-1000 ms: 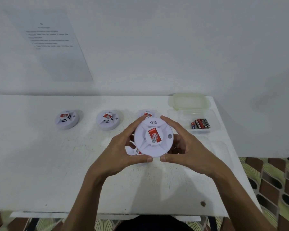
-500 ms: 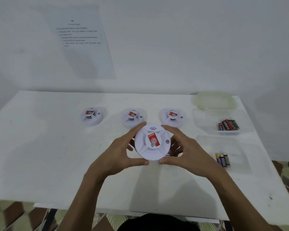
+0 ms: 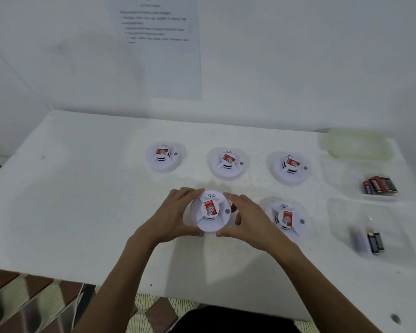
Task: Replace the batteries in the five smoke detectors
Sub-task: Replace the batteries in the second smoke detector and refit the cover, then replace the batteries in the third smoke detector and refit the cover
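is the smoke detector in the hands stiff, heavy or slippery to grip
Likely stiff: the held smoke detector looks like moulded white plastic. Probably light: the left hand and right hand hold it by fingertips at its rim. Its smooth shell may slip a little.

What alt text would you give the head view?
A person's left hand and right hand grip a round white plastic smoke detector with a red sticker at a white table. Four matching detectors lie there; two clear trays at right hold batteries.

left hand [image 3: 171,216] | fingers curled, gripping; right hand [image 3: 252,223] | fingers curled, gripping
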{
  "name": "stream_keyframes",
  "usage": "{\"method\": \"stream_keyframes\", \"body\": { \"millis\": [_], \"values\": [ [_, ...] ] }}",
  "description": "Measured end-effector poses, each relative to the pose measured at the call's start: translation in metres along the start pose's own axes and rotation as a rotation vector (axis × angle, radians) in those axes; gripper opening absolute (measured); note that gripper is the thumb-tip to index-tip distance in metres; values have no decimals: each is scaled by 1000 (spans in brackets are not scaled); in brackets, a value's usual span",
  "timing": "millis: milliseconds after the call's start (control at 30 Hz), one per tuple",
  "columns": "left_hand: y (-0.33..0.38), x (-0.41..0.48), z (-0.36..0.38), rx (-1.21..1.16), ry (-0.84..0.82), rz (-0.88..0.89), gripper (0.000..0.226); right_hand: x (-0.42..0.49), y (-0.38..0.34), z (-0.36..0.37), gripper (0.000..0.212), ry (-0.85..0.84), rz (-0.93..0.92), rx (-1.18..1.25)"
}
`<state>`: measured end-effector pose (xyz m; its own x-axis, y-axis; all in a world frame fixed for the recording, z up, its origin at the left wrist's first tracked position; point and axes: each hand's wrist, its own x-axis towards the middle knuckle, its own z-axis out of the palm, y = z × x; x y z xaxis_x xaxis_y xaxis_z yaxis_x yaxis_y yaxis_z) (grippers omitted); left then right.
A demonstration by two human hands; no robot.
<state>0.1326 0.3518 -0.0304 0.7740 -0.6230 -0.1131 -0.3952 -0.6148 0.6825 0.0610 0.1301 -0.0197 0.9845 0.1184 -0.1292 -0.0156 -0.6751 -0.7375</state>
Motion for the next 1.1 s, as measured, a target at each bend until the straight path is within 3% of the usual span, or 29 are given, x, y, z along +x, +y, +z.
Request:
{"method": "stream_keyframes", "body": {
  "millis": [100, 233, 600, 767, 967, 1100],
  "values": [
    [-13, 4, 7, -11, -3, -32, 103, 11, 6, 11, 84, -34, 25, -20],
    [-29, 10, 14, -29, 2, -47, 87, 17, 15, 18, 85, -55, 75, -34],
    [-32, 10, 17, 62, -15, -63, 106, 23, 21, 24, 87, -112, 110, -64],
    [-21, 11, 2, 107, -127, -98, 116, 18, 12, 7, 91, -178, 108, -45],
    [28, 19, -12, 27, 67, -5, 79, 2, 15, -40, 56, -49, 113, -3],
    [68, 59, 9, 22, 76, 94, 63, -2, 33, -86, 40, 117, 177, 56]
  ]
}}
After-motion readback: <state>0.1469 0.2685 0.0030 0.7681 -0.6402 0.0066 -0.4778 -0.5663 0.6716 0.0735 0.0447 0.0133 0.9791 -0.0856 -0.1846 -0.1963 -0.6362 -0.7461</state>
